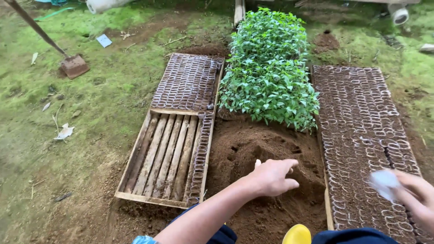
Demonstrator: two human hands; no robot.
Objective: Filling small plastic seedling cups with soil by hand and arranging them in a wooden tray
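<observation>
A mound of loose brown soil point(266, 167) sits in the lower middle of the frame, between two wooden trays. The left hand point(272, 176) rests on top of the mound with its fingers curled loosely, not gripping anything that shows. In the lower right corner, the right hand point(418, 194) pinches a small clear plastic bag point(384, 183), blurred, just above the right tray point(361, 135), which is packed with rows of soil-filled bags. The left tray point(169, 153) is filled only in its upper part and down one strip on its right side, its slats bare. A dense bed of green seedlings point(269, 68) stands above the mound. A shovel point(68, 61) lies on mossy ground point(90, 104) at upper left.
</observation>
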